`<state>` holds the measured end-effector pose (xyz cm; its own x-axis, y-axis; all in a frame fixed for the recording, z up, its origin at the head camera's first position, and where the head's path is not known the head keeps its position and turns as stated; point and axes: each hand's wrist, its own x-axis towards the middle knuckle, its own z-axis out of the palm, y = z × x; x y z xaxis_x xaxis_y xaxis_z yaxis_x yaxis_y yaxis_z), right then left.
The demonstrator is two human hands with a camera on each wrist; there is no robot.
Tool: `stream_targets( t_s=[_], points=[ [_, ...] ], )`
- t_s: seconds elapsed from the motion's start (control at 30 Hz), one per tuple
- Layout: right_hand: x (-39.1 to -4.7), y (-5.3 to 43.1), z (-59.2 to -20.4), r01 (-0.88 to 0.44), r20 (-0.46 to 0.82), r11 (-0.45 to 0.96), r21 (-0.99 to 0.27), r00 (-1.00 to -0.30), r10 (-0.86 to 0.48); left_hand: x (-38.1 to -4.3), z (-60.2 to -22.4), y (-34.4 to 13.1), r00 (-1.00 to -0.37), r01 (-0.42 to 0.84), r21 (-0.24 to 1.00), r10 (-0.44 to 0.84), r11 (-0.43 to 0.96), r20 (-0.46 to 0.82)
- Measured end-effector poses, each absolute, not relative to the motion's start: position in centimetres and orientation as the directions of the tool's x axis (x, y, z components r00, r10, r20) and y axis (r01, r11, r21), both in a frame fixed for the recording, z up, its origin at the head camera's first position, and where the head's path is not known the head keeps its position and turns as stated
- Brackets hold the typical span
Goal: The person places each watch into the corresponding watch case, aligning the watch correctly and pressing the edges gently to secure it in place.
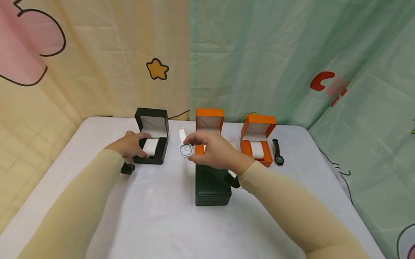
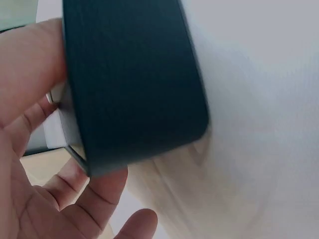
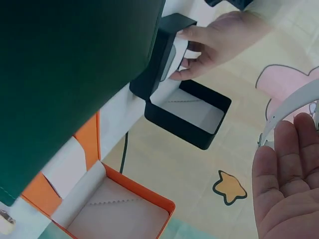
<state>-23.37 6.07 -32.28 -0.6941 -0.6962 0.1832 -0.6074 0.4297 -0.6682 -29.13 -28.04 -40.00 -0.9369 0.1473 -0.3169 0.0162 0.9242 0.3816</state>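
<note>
My left hand [image 1: 129, 143] is at the open black watch box [image 1: 160, 152], pinching the white cushion [image 1: 151, 146] inside it between thumb and fingers. In the right wrist view the same left hand [image 3: 219, 45] spans the cushion's two ends. With thumb and fingers my right hand [image 1: 215, 149] holds a white watch [image 1: 186, 150] by its edge, above the table and just right of the black box. Its pale strap [image 3: 291, 109] arches beside the fingers in the right wrist view. Below the right hand lies a closed dark green box [image 1: 212, 187].
An orange box [image 1: 209, 112] stands open behind the right hand, partly hidden. Farther right is another open orange box [image 1: 267, 159] with a white cushion. A black watch [image 1: 277, 153] lies beside it on the white-covered table [image 1: 172, 230]. Curtains [image 1: 255, 49] hang behind.
</note>
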Motion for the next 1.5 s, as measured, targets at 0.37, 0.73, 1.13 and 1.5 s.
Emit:
stream_targets(
  t_s=[0.37, 0.73, 1.13, 1.5],
  points=[
    [-21.9, 7.3, -33.1, -0.571, 0.187, 0.386, -0.724, -0.702, -0.687, -29.7, -40.7, -28.4, -0.932, 0.015, 0.422, 0.165, 0.907, -0.322],
    [-21.5, 7.8, -33.4, -0.515, 0.168, 0.353, -0.781, -0.718, -0.675, -29.3, -40.6, -28.7, -0.942, 0.037, 0.434, 0.177, 0.900, -0.286],
    [-21.5, 7.9, -33.8, -0.525, 0.195, 0.306, -0.794, -0.698, -0.689, -29.0, -40.5, -28.9, -0.961, 0.041, 0.472, 0.165, 0.881, -0.223],
    [-21.6, 8.4, -34.0, -0.507, 0.180, 0.322, -0.800, -0.714, -0.676, -28.1, -41.1, -28.6, -0.976, 0.052, 0.592, 0.167, 0.804, -0.140]
  ],
)
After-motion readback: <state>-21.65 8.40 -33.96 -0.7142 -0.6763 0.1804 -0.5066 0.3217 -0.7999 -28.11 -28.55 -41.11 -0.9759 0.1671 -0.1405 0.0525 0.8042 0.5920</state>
